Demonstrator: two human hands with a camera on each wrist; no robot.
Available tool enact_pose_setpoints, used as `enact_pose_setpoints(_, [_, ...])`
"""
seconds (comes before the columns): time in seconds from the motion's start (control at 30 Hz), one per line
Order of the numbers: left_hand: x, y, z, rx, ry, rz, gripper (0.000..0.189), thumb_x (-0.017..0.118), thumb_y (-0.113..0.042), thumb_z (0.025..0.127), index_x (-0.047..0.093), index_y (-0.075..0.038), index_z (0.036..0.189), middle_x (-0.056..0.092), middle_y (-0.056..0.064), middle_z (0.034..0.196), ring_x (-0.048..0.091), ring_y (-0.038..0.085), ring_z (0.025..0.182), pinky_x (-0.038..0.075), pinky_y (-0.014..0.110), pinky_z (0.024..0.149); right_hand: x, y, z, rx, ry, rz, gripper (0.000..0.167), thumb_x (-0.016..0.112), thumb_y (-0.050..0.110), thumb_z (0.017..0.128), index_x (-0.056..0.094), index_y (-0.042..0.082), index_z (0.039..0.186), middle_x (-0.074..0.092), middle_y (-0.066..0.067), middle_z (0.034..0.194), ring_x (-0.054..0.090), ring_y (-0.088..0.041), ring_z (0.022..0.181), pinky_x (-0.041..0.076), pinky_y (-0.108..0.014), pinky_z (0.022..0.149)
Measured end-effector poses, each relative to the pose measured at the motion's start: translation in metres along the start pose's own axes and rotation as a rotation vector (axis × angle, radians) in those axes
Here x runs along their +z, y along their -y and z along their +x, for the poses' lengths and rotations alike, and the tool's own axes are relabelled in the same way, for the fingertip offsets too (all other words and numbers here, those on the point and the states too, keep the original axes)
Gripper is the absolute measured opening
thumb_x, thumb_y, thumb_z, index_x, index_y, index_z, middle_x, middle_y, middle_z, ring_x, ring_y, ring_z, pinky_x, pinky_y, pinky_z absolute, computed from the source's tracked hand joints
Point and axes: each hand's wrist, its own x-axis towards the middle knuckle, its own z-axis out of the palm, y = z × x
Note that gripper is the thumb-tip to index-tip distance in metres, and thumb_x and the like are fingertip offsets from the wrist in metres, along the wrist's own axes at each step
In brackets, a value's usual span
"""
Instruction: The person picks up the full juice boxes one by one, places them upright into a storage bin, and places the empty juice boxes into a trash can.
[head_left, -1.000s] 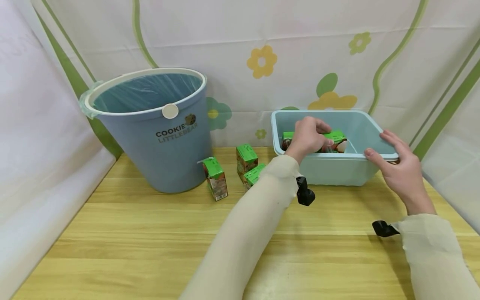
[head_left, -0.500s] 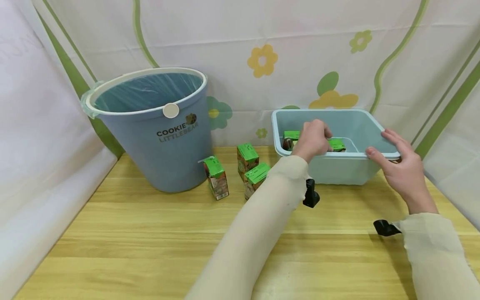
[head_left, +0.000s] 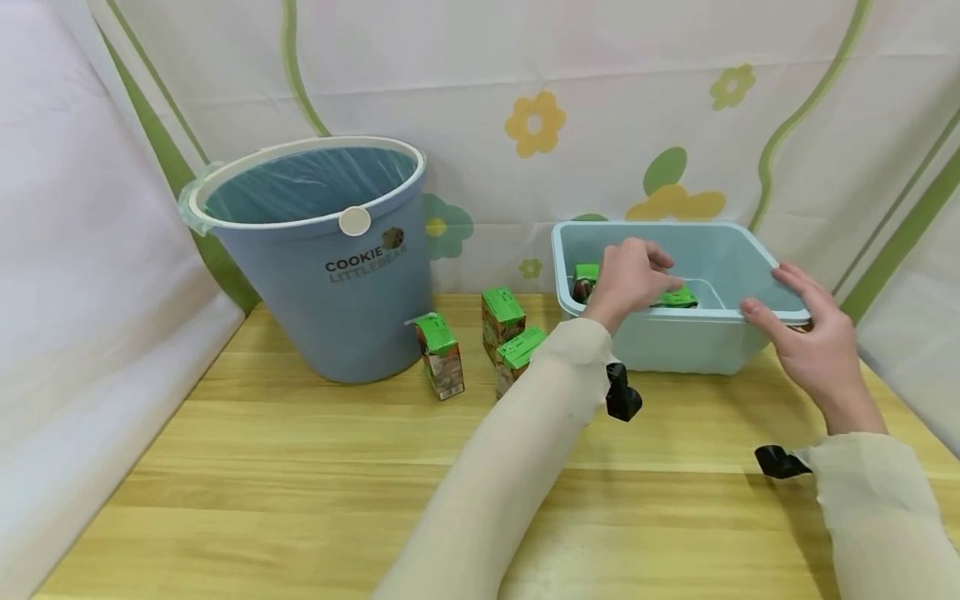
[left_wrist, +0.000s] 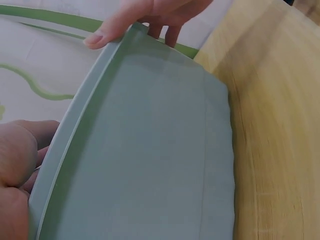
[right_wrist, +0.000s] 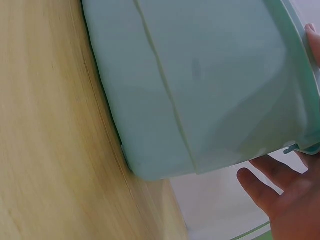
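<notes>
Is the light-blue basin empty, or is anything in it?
Not empty: the head view shows green-marked cartons inside the basin, partly hidden by the left hand.

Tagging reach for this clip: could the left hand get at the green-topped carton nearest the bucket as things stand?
Probably yes. The left hand would first have to lift out of the tub and pass the two cartons between, but nothing covers the carton nearest the bucket.

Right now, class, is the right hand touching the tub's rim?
Touching. The head view shows the right hand curled over the tub's rim at its near corner.
</notes>
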Motion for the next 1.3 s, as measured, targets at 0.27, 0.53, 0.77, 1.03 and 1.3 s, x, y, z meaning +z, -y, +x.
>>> enact_pose_setpoints(0.27, [-0.005, 0.003, -0.005, -0.023, 0.004, -0.138, 0.025, 0.090, -0.028, 0.087, 0.080, -0.021, 0.108, 0.077, -0.010, 0.101, 0.066, 0.006, 0.098, 0.055, 0.021, 0.075, -0.001, -0.001, 0.000, -0.006, 0.016, 0.004, 0.071, 0.065, 0.042, 0.105, 0.034, 0.031, 0.167, 0.019, 0.028, 0.174, 0.008, -0.010, 0.167, 0.026, 0.004, 0.096])
enact_pose_setpoints(0.53, [-0.009, 0.004, -0.008, -0.035, -0.024, -0.266, 0.020, 0.090, -0.028, 0.086, 0.082, -0.022, 0.103, 0.078, -0.012, 0.095, 0.059, 0.008, 0.118, 0.054, 0.021, 0.080, -0.001, -0.002, 0.001, -0.007, 0.017, 0.002, 0.071, 0.064, 0.041, 0.105, 0.033, 0.032, 0.168, 0.019, 0.028, 0.174, 0.013, -0.007, 0.164, 0.029, 0.005, 0.088])
enact_pose_setpoints(0.77, [-0.009, 0.004, -0.011, -0.029, -0.078, -0.326, 0.017, 0.090, -0.028, 0.087, 0.082, -0.024, 0.101, 0.077, -0.016, 0.091, 0.051, 0.004, 0.126, 0.051, 0.019, 0.090, -0.001, -0.002, 0.002, -0.005, 0.022, -0.011, 0.071, 0.065, 0.041, 0.105, 0.033, 0.031, 0.168, 0.020, 0.028, 0.174, 0.035, -0.002, 0.141, 0.034, 0.001, 0.078])
enact_pose_setpoints(1.03, [-0.014, 0.010, -0.019, 0.092, -0.145, -0.478, 0.028, 0.086, -0.023, 0.091, 0.078, -0.020, 0.118, 0.079, -0.012, 0.100, 0.066, -0.003, 0.089, 0.055, 0.015, 0.075, -0.002, -0.001, 0.002, 0.015, 0.041, -0.008, 0.072, 0.065, 0.042, 0.105, 0.032, 0.034, 0.168, 0.019, 0.029, 0.174, 0.040, -0.005, 0.130, 0.036, -0.001, 0.076])
enact_pose_setpoints(1.3, [-0.036, 0.025, -0.034, 0.197, -0.162, -0.463, 0.037, 0.080, -0.026, 0.097, 0.072, -0.022, 0.132, 0.080, -0.006, 0.118, 0.069, -0.002, 0.096, 0.057, 0.015, 0.079, -0.002, -0.003, 0.002, -0.001, 0.035, 0.008, 0.070, 0.064, 0.041, 0.105, 0.033, 0.034, 0.167, 0.020, 0.029, 0.173, 0.028, 0.002, 0.148, 0.032, -0.001, 0.079])
